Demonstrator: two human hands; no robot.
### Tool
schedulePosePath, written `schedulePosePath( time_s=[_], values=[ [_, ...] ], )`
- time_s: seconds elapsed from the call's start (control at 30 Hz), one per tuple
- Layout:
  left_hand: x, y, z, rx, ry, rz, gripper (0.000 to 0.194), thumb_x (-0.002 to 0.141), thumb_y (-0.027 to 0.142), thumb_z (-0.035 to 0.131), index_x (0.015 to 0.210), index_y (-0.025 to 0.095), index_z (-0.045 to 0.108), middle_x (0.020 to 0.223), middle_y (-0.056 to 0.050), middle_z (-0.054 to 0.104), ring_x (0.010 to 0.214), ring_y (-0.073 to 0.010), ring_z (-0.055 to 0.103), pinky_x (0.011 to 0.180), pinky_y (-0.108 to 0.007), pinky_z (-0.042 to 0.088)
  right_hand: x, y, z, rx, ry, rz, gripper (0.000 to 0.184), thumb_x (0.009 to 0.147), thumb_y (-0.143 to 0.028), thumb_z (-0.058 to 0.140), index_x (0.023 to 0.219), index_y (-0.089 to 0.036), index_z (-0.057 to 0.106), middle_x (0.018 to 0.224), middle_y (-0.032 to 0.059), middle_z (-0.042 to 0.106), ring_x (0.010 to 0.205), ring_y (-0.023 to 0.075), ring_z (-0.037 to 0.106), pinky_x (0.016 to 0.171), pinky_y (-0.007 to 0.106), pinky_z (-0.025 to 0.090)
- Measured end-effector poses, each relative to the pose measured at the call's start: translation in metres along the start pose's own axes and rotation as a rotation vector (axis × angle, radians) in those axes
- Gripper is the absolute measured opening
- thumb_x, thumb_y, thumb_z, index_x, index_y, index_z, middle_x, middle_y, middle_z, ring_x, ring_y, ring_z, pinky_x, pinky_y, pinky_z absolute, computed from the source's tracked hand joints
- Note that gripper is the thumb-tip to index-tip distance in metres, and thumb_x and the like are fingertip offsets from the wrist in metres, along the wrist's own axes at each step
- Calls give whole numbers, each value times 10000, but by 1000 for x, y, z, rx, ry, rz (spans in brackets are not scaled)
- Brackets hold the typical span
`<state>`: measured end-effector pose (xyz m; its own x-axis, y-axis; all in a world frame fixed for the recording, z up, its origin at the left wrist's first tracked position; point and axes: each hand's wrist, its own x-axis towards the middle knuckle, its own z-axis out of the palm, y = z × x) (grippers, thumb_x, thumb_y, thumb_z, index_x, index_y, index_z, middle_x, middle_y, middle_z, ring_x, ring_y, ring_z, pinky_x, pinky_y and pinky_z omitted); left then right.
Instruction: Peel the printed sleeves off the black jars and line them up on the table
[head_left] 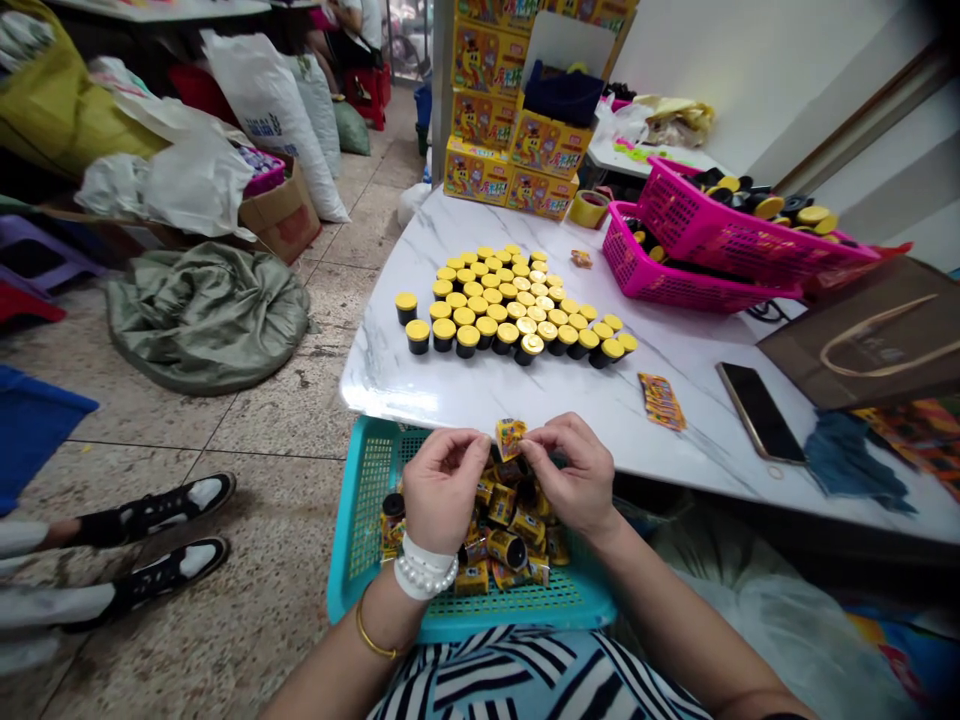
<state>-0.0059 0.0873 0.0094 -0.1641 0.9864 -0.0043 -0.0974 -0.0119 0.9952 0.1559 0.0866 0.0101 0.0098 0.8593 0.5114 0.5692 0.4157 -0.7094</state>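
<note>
Just above the basket, a small yellow printed sleeve [511, 437] is pinched by the thumb and fingers of my right hand [576, 472]. My left hand [444, 485] is closed in a pinch at the sleeve's left edge. A dark bit shows by its fingertips, too small to make out. Under both hands stands a teal basket [346, 535] with several black cups in printed yellow sleeves [506, 548] lying loose in it. On the marble-patterned table ahead, black cups with yellow lids [491, 298] stand upright in a close group.
A flat stack of printed sleeves [661, 401] and a phone [760, 410] lie on the right. Behind them stand pink baskets [720, 220] of lidded cups and a brown paper bag [862, 335]. Yellow cartons [480, 172] are piled at the back. A person's shoes [161, 510] are at left.
</note>
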Motion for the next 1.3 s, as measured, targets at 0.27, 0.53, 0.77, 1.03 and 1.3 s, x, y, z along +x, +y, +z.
schedulePosePath(
  time_s=[0.27, 0.53, 0.77, 1.03, 1.3],
  values=[
    [0, 0, 1, 95, -71, 26, 160, 781, 278, 731, 873, 162, 792, 803, -56, 712, 689, -154, 620, 639, -269, 504, -2, -2, 3, -87, -12, -129, 55, 857, -161, 681, 873, -210, 700, 744, 23, 580, 727, 178, 558, 664, 347, 468],
    [8, -4, -9, 30, -131, -81, 142, 755, 314, 774, 751, 174, 796, 791, -56, 719, 768, -172, 649, 717, -274, 514, -5, -6, 8, -183, -75, -213, 72, 859, -178, 654, 855, -224, 708, 716, 33, 597, 715, 192, 560, 677, 371, 462],
    [1, -7, -11, -39, -150, -236, 260, 800, 409, 735, 752, 153, 726, 442, 54, 519, 407, -73, 423, 432, -195, 329, 1, -18, 6, 265, -169, 258, 35, 855, -233, 663, 840, -202, 658, 916, 48, 709, 805, 171, 646, 740, 323, 530],
    [-3, -4, -9, -146, -207, -253, 306, 794, 453, 732, 826, 154, 679, 450, 61, 513, 364, -55, 380, 384, -172, 266, 20, -21, 2, 677, -203, 688, 328, 669, -378, 846, 737, -193, 583, 599, -57, 596, 449, 67, 447, 426, 197, 353],
    [4, 2, -8, -249, -201, -332, 300, 727, 415, 802, 751, 126, 727, 505, 23, 557, 423, -42, 373, 416, -174, 260, 46, -5, -4, -14, 44, 163, 169, 866, -366, 675, 833, -203, 643, 689, -1, 635, 535, 106, 500, 532, 241, 407]
  ],
)
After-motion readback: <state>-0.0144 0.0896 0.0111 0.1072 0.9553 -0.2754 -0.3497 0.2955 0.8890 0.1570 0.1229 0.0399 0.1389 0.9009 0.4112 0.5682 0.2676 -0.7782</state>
